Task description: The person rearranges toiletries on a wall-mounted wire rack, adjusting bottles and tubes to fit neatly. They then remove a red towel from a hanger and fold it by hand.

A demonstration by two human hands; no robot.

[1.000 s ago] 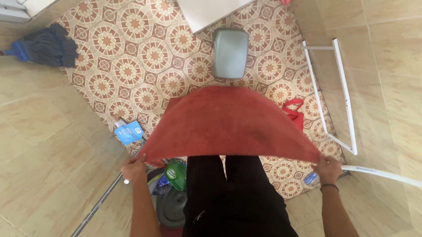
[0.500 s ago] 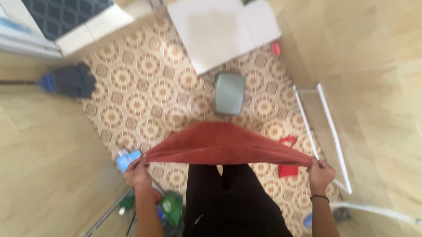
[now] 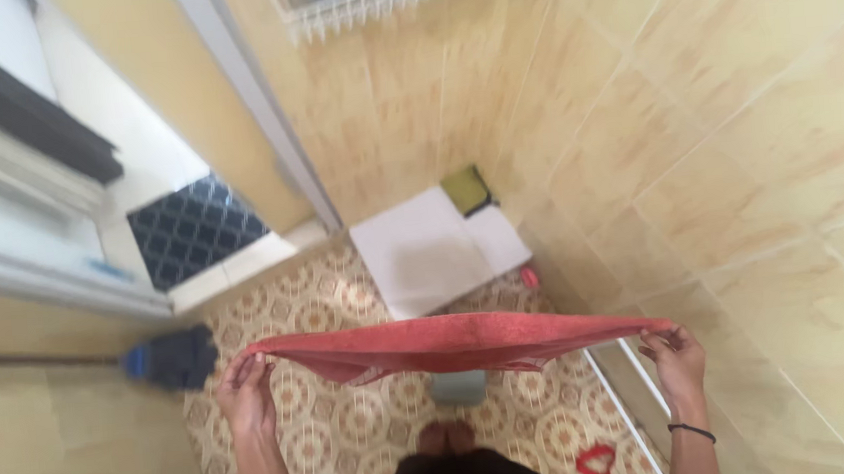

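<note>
The view has swung upward: a second ago it looked almost straight down at the patterned floor, and now the tan tiled walls fill most of the picture, with a white wire rack high on the wall and a doorway with a dark blue mat to the left. The white lid-like block in the corner sits farther up than it did.

The red towel has changed most. Earlier it hung as a broad, draped sheet in front of the body; now it is pulled flat and seen nearly edge-on, a thin taut band raised between the hands. It looks shaken out and levelled, held ready at its full width.

The left hand pinches the left corner and the right hand pinches the right corner, the two held wide apart. A blue mop head lies on the floor left of the left hand.
</note>
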